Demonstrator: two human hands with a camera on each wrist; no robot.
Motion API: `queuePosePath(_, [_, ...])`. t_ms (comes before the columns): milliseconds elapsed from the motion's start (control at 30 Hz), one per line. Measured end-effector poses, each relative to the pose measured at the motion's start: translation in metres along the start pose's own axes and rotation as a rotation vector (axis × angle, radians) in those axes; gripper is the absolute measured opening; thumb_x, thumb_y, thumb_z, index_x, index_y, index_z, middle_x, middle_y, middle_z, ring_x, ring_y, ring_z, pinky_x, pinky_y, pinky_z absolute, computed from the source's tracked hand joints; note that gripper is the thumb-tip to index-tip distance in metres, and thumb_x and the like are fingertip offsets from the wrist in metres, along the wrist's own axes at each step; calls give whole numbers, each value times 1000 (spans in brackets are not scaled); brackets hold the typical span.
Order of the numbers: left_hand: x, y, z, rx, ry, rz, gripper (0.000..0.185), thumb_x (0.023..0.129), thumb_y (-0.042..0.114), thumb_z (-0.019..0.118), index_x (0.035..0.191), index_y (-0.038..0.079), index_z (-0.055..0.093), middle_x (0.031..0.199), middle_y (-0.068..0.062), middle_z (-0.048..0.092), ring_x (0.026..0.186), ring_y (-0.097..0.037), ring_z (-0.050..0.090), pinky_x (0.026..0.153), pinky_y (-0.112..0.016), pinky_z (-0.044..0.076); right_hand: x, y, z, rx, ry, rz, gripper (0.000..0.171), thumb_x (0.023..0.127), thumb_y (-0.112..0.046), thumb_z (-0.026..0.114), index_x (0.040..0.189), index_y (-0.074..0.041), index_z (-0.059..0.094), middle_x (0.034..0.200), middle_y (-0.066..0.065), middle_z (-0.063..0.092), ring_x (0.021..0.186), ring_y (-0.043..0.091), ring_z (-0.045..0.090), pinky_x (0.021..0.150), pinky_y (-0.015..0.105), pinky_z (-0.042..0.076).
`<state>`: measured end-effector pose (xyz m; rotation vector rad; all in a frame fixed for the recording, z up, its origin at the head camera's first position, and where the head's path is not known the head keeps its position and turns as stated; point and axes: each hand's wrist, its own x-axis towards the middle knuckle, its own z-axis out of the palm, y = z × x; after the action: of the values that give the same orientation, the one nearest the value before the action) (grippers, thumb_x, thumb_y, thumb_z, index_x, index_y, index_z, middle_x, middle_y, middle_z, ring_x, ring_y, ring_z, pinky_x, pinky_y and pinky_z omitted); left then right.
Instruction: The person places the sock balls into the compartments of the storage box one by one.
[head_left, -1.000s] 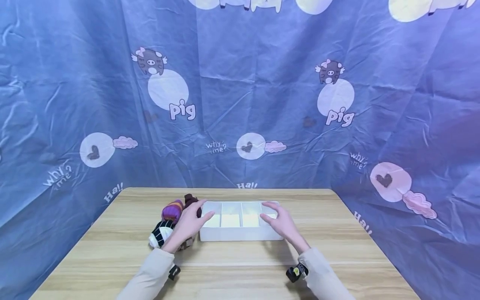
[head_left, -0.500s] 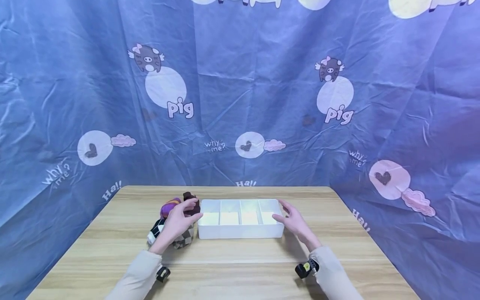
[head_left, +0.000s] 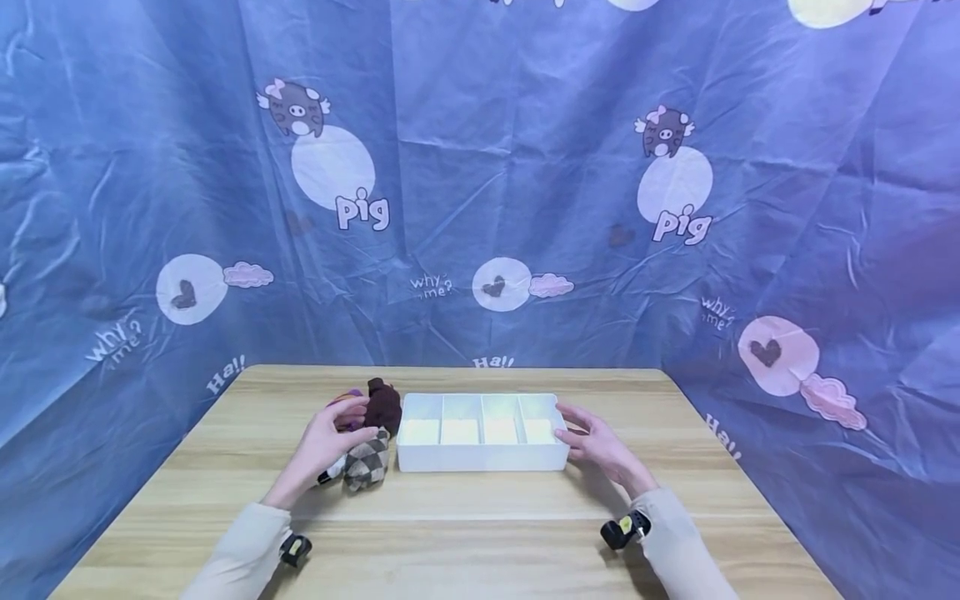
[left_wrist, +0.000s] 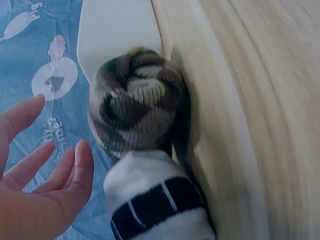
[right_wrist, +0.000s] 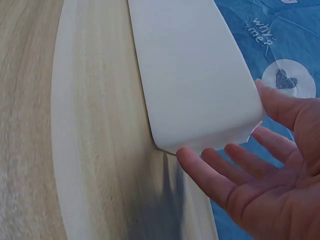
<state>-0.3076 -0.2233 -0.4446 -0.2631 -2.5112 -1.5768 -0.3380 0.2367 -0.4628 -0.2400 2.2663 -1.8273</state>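
Note:
A white box [head_left: 483, 457] with several compartments sits on the table. My right hand [head_left: 600, 446] is at the box's right end; in the right wrist view its relaxed fingers [right_wrist: 210, 175] lie against or very close to that end. My left hand [head_left: 322, 442] hovers over the rolled socks left of the box, fingers loosely bent and holding nothing. A grey-brown checked rolled sock [left_wrist: 137, 102] and a white one with a black band [left_wrist: 155, 200] lie beside it. Behind are a dark brown rolled sock [head_left: 383, 406] and a purple-orange one [head_left: 347, 397], mostly hidden by the hand.
The wooden table [head_left: 480, 533] reaches back to a blue printed curtain [head_left: 450, 208]. The socks crowd close to the box's left end. Bare wood shows in front of the box and to its right.
Both hands have moved apart: the left from the box's left end leftward over the socks, the right from above the rightmost compartment to the box's right end. The checked sock has come into fuller view.

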Motion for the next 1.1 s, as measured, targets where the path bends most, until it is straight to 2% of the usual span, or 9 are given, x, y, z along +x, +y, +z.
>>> queuePosePath(67, [-1,-1,-4,-9,-11,-4,61,83,22,79,135,1,56,129,-23,61,116,-38,59,92,-33,53,0,0,0,19,-11,6,67,96,-12,61,153,-4,28,157,29,23,132,36,46,91,36,55])
queuePosePath(167, [-3,-5,-11,-36,-29,6,60,82,19,80,133,-2,56,128,-25,61,114,-40,59,86,-21,51,-2,0,0,48,-30,10,67,97,-10,60,154,-3,25,156,30,22,128,32,50,95,40,53])
queuePosePath(267, [-5,-9,-19,-45,-33,27,59,81,18,81,131,-3,57,125,-26,63,113,-42,60,84,-17,50,-4,-1,1,80,-32,20,68,96,-9,60,154,-4,24,156,30,22,116,24,58,94,39,54])
queuePosePath(400, [-8,-16,-30,-26,-47,49,58,79,19,82,127,-4,60,121,-26,65,109,-41,62,83,-17,50,-7,0,1,103,-35,18,70,96,-9,61,155,-4,23,156,31,20,109,20,62,94,39,54])
queuePosePath(567, [-14,-27,-45,-6,-107,72,54,81,19,80,126,-3,61,125,-26,63,108,-40,62,83,-20,51,-11,3,3,107,-33,26,70,96,-9,60,155,-5,23,157,31,17,110,21,62,96,42,52])
queuePosePath(800, [-18,-42,-64,-8,-152,26,55,82,21,79,130,3,60,139,-24,53,119,-42,57,88,-20,50,-10,3,5,104,-12,36,69,96,-10,61,155,-7,26,158,29,19,114,23,60,95,42,53])
queuePosePath(867, [-19,-44,-68,-5,-167,23,55,82,20,79,131,2,59,140,-26,52,118,-42,57,88,-20,49,-10,2,5,102,-7,38,68,96,-9,61,154,-7,26,158,29,20,114,24,60,94,42,54])
queuePosePath(1100, [-19,-53,-75,-61,-225,3,58,82,14,77,133,-4,55,143,-30,46,109,-23,63,85,-21,52,-11,1,5,102,-14,32,69,95,-9,62,154,-5,26,157,30,21,111,23,61,94,43,54])
